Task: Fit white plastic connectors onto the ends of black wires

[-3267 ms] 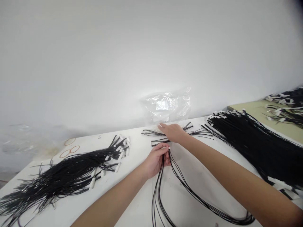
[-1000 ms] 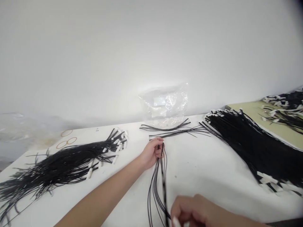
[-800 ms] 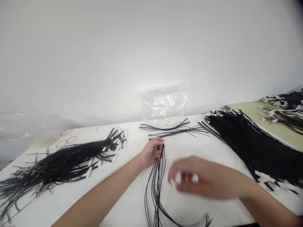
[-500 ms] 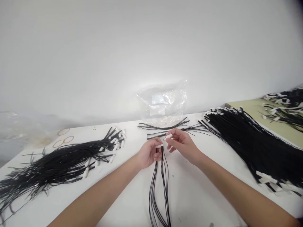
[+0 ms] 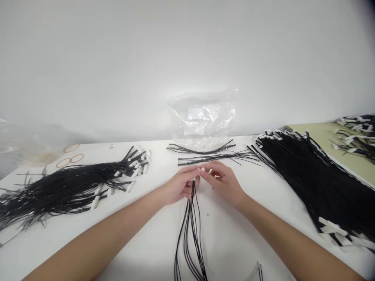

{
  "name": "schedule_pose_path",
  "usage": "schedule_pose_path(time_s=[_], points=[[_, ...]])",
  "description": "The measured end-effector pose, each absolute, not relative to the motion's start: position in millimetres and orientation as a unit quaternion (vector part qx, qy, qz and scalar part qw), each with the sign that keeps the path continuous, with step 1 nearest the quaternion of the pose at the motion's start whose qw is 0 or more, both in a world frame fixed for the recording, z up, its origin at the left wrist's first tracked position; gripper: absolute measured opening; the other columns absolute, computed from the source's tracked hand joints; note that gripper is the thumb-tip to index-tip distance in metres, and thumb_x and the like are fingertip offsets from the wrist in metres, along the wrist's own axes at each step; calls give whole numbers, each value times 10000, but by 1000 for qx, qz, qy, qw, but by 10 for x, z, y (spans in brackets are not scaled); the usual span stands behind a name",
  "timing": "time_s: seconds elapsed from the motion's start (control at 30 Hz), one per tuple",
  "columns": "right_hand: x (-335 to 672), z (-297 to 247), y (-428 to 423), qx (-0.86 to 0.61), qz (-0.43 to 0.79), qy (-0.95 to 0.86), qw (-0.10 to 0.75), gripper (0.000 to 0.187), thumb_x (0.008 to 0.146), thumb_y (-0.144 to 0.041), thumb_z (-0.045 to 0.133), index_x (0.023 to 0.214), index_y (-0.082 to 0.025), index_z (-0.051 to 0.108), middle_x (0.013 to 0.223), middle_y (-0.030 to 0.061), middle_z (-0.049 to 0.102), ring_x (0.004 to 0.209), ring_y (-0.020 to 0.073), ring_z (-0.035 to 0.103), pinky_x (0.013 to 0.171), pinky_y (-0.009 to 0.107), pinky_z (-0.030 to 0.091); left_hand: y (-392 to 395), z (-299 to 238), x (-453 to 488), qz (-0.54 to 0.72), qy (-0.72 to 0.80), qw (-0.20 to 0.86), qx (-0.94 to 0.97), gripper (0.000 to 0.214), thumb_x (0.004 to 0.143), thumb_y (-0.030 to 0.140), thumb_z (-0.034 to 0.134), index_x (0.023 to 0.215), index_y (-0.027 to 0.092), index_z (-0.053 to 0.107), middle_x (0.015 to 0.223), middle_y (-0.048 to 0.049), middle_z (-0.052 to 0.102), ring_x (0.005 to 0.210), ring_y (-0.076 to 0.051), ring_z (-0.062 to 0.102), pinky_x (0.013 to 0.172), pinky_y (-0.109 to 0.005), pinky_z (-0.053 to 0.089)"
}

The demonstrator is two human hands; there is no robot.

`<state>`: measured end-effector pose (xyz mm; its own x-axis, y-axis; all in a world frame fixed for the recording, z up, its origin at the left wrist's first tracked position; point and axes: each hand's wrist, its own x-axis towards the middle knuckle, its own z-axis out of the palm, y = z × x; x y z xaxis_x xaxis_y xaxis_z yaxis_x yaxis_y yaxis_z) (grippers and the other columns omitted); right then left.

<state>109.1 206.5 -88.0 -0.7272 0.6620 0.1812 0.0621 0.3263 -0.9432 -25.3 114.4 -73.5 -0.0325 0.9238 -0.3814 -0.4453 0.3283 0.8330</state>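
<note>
Left hand [image 5: 178, 187], centre frame, fingers closed on black wires [image 5: 187, 222], right hand [image 5: 223, 181] just beside, fingers pinching white connector [image 5: 202, 169].

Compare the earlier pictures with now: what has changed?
The right hand, earlier at the clear bag, then low in view, has come forward to meet the left hand at a white piece. The left hand still holds black wires; the wire heaps stay put.

The white bench [image 5: 234, 242] bears a left heap of black wires [image 5: 67, 185] and a bigger right heap [image 5: 310, 179]. Loose wires [image 5: 211, 159] lie between them, before a clear bag [image 5: 202, 117]. Three rubber bands [image 5: 70, 159] lie behind the left heap.
</note>
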Motion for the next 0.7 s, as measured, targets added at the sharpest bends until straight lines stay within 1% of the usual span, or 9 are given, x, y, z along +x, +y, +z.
schedule_pose_path(time_s=[0.07, 0.13, 0.23, 0.3, 0.37, 0.47, 0.53, 0.6, 0.7], points=[[1112, -879, 2056, -249, 514, -765, 296, 281, 783, -414, 567, 999, -242, 621, 883, 21, 561, 642, 71, 506, 500, 184, 422, 1146, -736, -255, 532, 482, 653, 242, 265, 761, 418, 609, 785, 179, 497, 551, 58, 275, 411, -19, 139, 392, -182, 116], [1147, -865, 2043, -253, 476, -780, 317, 273, 786, -394, 565, 1001, -227, 584, 818, 2, 547, 541, 44, 443, 471, 180, 387, 1152, -743, -271, 538, 468, 662, 228, 264, 770, 411, 597, 758, 172, 484, 557, 54, 273, 412, -21, 153, 391, -184, 114], [1207, -836, 2016, -173, 365, -857, 320, 129, 798, -311, 535, 844, -205, 592, 676, -22, 525, 492, 39, 381, 459, 180, 324, 1162, -757, -294, 544, 456, 673, 207, 264, 773, 409, 589, 754, 160, 501, 559, 56, 247, 409, -18, 152, 388, -177, 105], [1235, -827, 1995, -95, 292, -901, 306, 104, 792, -258, 522, 766, -203, 607, 627, -28, 530, 509, 42, 405, 476, 179, 305, 1166, -761, -299, 548, 458, 671, 198, 265, 772, 413, 587, 765, 156, 521, 553, 56, 246, 402, -18, 161, 384, -174, 118], [1242, -832, 1975, -43, 254, -918, 303, 117, 791, -229, 512, 743, -203, 615, 619, -32, 554, 530, 41, 440, 495, 176, 306, 1167, -759, -298, 553, 464, 665, 191, 263, 773, 413, 583, 772, 155, 534, 554, 52, 272, 398, -20, 185, 379, -174, 142], [1224, -854, 1959, -7, 234, -922, 310, 151, 817, -222, 492, 728, -189, 609, 611, -27, 569, 540, 45, 455, 510, 177, 311, 1164, -753, -294, 554, 470, 662, 183, 258, 772, 411, 581, 775, 155, 543, 568, 50, 305, 393, -21, 211, 373, -177, 186], [1210, -865, 1957, 2, 222, -924, 311, 207, 838, -225, 474, 666, -174, 578, 564, -26, 532, 521, 47, 421, 498, 180, 296, 1163, -750, -295, 553, 472, 662, 182, 259, 770, 414, 582, 780, 157, 546, 568, 53, 312, 389, -23, 218, 369, -179, 208], [1200, -870, 1957, 5, 217, -924, 316, 232, 851, -222, 461, 646, -167, 554, 545, -27, 501, 510, 48, 384, 493, 178, 293, 1162, -751, -297, 552, 472, 662, 185, 256, 772, 413, 580, 783, 158, 547, 561, 55, 316, 386, -24, 216, 364, -179, 210], [1196, -874, 1949, 20, 225, -912, 341, 152, 849, -223, 481, 747, -168, 578, 595, -28, 525, 514, 41, 367, 494, 165, 308, 1159, -755, -302, 552, 468, 663, 190, 258, 776, 410, 579, 786, 155, 543, 546, 59, 311, 388, -22, 200, 360, -170, 182]])
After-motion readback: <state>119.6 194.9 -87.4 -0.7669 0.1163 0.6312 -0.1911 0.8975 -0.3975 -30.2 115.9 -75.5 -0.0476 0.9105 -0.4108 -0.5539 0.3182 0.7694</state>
